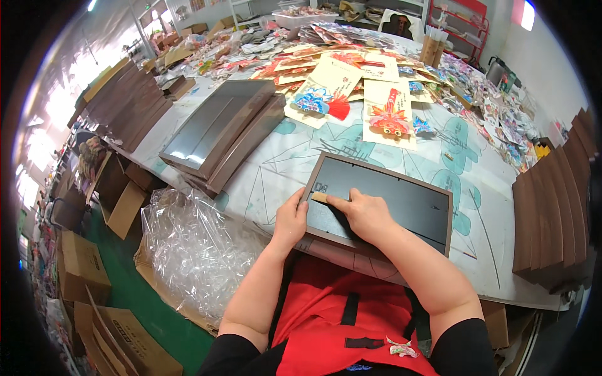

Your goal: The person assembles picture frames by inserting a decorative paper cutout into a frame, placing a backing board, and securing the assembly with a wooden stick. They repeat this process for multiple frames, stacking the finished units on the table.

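Observation:
A brown picture frame with a dark back panel [401, 200] lies face down at the near edge of the table. My left hand [291, 219] rests on its left rim, fingers curled over the edge. My right hand [364, 213] lies flat on the dark panel and pinches a small tan piece [319, 197] near the frame's left side. Both forearms come up from below, over a red apron.
A stack of brown frames [219, 135] lies to the left. More frames stand along the right edge [552, 219] and far left [119, 106]. Colourful paper crafts on cards [389, 113] cover the far table. Clear plastic wrap [188, 244] and cardboard boxes [81, 263] sit lower left.

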{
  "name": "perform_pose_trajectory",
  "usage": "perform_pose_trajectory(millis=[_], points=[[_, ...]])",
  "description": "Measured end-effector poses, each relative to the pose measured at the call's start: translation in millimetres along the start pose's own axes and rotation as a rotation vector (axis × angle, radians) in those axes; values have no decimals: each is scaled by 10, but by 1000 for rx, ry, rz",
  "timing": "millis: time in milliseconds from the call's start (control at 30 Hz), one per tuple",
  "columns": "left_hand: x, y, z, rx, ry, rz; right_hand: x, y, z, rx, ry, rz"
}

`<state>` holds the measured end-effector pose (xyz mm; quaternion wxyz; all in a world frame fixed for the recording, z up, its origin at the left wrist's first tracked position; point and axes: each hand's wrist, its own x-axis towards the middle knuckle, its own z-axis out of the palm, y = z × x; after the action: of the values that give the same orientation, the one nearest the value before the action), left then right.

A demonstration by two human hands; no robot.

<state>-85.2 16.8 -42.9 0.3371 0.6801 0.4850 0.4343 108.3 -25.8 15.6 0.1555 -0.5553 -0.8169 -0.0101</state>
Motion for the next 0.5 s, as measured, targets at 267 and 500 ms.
perform_pose_trajectory(millis=[267,500], points=[[21,-9,10,10,7,69,301,-143,-285,161,-293,161],[-85,46,53,65,31,66,31,120,-378,118,-77,420]])
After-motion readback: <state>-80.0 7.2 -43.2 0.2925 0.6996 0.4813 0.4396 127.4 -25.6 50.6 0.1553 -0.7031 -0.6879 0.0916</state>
